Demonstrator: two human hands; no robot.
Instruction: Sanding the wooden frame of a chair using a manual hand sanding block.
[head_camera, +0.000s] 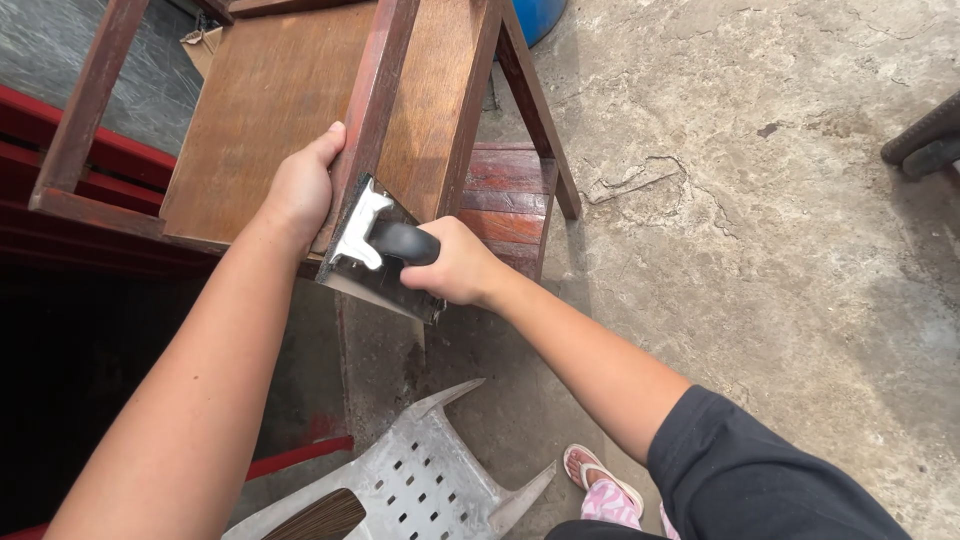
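Right-hand grip (455, 268): fingers curled and pressed together around the black handle (405, 242) of a scraper, whose silver-white neck (358, 225) and dark flat blade (375, 288) lie just to the left of the fist, the blade set against the end of a dark reddish wooden rail (375, 100). Left-hand grip (300, 185): closed over the same rail just above and to the left of the scraper, thumb on the near side, remaining fingers wrapped around the far edge and hidden from view. The rail belongs to a wooden furniture piece with a broad brown panel (260, 120) extending up and to the left of both grips; further reddish frame bars run beyond it, and a slatted red-brown section (510, 205) sits just to the right of the right hand. Below the grips, on the cracked concrete floor (760, 220), lies a pale perforated plastic chair (410, 480), and to its right a foot in a pink sandal (600, 485). A blue rounded object (540, 15) shows at the upper edge, well apart from both hands.
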